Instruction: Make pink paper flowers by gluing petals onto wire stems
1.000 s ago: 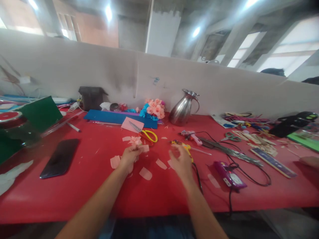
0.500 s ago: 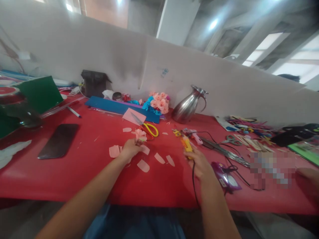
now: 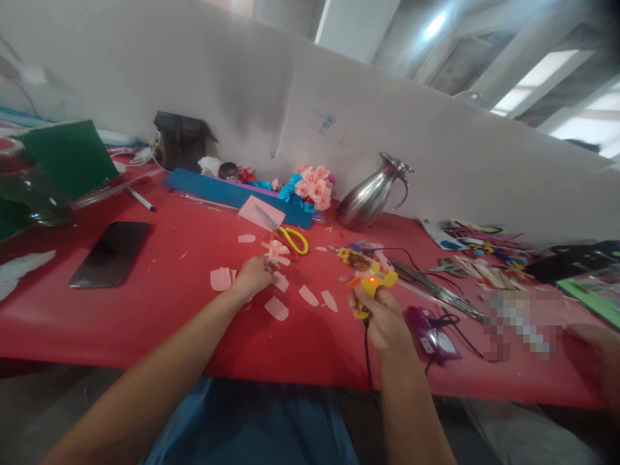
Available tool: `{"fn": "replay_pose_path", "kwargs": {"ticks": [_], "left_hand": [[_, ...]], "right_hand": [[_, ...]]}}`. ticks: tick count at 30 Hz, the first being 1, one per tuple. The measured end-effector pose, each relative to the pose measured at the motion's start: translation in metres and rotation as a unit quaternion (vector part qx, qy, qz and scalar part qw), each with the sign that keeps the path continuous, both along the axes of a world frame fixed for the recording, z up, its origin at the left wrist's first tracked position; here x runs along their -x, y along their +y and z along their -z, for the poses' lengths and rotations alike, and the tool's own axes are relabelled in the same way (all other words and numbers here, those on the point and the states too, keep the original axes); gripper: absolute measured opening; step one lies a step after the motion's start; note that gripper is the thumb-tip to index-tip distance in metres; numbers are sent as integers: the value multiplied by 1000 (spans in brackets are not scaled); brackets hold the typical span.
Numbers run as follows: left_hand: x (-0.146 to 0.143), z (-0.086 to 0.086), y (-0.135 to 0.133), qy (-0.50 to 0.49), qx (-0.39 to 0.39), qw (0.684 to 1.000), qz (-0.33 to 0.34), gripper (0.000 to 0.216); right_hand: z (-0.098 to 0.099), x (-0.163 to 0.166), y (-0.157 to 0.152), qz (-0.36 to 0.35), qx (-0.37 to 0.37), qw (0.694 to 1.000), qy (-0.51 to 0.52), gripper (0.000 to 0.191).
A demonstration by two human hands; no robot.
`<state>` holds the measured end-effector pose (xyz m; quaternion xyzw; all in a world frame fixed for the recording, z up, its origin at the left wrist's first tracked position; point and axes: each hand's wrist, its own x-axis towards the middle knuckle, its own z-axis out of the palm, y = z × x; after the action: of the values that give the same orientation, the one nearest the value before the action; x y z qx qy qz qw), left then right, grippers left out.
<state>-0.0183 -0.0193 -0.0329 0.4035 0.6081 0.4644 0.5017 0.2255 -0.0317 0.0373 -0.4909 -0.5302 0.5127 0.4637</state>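
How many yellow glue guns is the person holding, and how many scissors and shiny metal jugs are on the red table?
Yellow plastic glue gun, in the right hand: 1
Scissors, one yellow-handled and one green-handled: 2
Shiny silver metal jug: 1
Total: 4

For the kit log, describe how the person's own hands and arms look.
The left hand and right hand wear no gloves. No sleeve, watch or bracelet shows on the left forearm or right forearm. Blue clothing shows between them. Fine markings are too blurred to tell.
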Motion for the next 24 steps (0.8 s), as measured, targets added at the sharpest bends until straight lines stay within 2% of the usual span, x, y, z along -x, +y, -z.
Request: {"fn": "replay_pose_path", "kwargs": {"ticks": [4,9,16,24], "left_hand": [[0,-2,-1,-1,2,1000,-4,21],[0,1,0,-4,3,1000,-1,22],[0,3,1,28,-13,999,12,20],[0,2,-1,19,-13,1000,20,20]], "right_hand": [[-1,6,-11,-84,-1,976,-200,30],[1,16,-18,-107,-37,935,-335,41],[8,27,-17,-134,-67,903,-403,39],[13,26,-14,-114,-71,895,-426,37]]}}
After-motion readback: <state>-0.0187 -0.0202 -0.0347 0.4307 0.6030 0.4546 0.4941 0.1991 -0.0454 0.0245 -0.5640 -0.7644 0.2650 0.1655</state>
